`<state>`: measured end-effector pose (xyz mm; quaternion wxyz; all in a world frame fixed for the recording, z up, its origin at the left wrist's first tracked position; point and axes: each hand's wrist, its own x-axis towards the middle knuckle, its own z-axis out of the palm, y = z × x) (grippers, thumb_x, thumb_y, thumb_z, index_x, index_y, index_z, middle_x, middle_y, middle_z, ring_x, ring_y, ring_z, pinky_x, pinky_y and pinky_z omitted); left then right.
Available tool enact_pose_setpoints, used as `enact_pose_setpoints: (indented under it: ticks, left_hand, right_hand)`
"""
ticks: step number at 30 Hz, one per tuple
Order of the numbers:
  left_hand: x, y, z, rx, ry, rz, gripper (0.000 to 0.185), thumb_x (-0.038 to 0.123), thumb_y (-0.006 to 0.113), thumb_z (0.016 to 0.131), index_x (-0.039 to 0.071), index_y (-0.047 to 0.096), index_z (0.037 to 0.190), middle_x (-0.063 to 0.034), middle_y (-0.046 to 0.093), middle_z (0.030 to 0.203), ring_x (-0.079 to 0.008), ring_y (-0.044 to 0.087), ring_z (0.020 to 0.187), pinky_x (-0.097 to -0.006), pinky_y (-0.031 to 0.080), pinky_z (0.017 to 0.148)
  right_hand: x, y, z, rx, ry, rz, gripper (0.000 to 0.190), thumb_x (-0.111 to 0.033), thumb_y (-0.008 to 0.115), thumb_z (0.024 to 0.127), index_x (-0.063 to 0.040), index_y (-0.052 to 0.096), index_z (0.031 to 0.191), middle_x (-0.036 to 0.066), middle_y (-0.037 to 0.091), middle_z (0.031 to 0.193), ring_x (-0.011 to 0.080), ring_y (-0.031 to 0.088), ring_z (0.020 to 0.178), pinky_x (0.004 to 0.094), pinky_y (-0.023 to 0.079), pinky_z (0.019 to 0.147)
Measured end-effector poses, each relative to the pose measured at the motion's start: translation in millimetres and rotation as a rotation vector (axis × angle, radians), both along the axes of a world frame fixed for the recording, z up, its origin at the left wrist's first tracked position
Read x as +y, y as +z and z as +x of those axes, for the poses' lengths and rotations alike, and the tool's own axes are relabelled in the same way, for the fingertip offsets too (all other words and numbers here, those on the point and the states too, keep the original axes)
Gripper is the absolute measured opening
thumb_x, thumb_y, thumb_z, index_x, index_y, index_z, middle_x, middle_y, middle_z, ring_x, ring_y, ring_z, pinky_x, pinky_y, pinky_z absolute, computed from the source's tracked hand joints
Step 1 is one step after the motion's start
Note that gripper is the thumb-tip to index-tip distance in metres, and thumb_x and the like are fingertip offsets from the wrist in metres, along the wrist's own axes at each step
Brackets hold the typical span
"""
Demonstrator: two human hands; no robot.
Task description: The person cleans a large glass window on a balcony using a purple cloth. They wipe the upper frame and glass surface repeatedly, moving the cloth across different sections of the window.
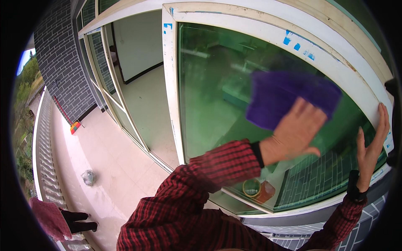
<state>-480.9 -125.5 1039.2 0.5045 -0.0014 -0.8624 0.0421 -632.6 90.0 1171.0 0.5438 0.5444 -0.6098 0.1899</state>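
Observation:
My left hand [295,131] lies flat over a purple cloth [267,97] and presses it to the green-tinted glass pane [204,122] of a sliding window. Its fingers point up and the thumb sticks out to the right; hand and cloth are slightly blurred. The white window frame [171,94] carries patches of blue film. At the right end of that frame, my right hand [372,147] touches the edge with its fingertips, fingers spread and nothing held. Low in the pane a yellow-rimmed bucket [252,188] shows beside an orange-red object [266,192]; whether reflected or behind glass, I cannot tell.
An open sliding doorway [141,78] leads into a room on the left. A red-handled broom [75,128] leans on the grey brick wall [62,56]. A plastic-wrapped bundle [89,178] lies on the tiled floor. By the balustrade [47,163] stands a person [51,218] in pink.

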Motion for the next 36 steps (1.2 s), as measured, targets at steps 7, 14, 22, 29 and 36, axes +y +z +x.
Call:
enact_pose_setpoints:
  ticks: [7,14,22,29,36]
  left_hand:
    - [-15,-19,8,0.024,-0.168,-0.064,0.096,0.059,0.065,0.088,0.003,0.034,0.159,-0.018,0.028,0.168,-0.0383,0.034,0.151,-0.0533,0.025,0.124]
    - [-193,-22,167,0.403,0.455,0.156,0.109,0.043,0.079,0.087,-0.009,0.016,0.158,-0.0364,0.016,0.164,-0.053,0.016,0.153,-0.0584,0.013,0.126]
    - [-28,-89,45,-0.473,0.049,0.295,0.104,0.074,0.065,0.081,0.006,0.041,0.155,-0.0204,0.044,0.156,-0.0461,0.04,0.142,-0.0669,0.025,0.117]
    - [-24,-78,37,-0.046,-0.148,-0.007,0.093,0.062,0.068,0.085,0.008,0.041,0.157,-0.0139,0.044,0.159,-0.0416,0.042,0.143,-0.0557,0.027,0.121]
    - [-130,1,110,0.378,0.334,0.046,0.102,0.054,0.076,0.084,-0.011,0.034,0.151,-0.0319,0.018,0.166,-0.0547,0.029,0.145,-0.059,0.025,0.12]
  right_hand:
    - [9,5,-4,0.049,-0.059,0.034,0.063,-0.01,0.062,0.098,-0.014,0.042,0.157,0.014,0.041,0.16,0.0329,0.038,0.15,0.0448,0.034,0.122]
    - [12,9,-9,0.076,-0.064,0.082,0.068,-0.01,0.065,0.096,-0.016,0.04,0.159,0.013,0.04,0.162,0.0329,0.038,0.15,0.0463,0.034,0.123]
    - [9,6,-8,0.075,-0.08,0.072,0.071,-0.012,0.067,0.094,-0.019,0.04,0.159,0.013,0.037,0.164,0.0338,0.036,0.151,0.0497,0.034,0.123]
    - [20,9,-5,0.031,-0.053,0.122,0.068,-0.013,0.064,0.094,-0.017,0.041,0.158,0.013,0.037,0.163,0.0344,0.035,0.152,0.0492,0.032,0.123]
    - [16,7,-4,0.05,-0.037,0.124,0.067,-0.011,0.062,0.093,-0.013,0.042,0.157,0.014,0.037,0.163,0.0345,0.035,0.151,0.0485,0.031,0.123]
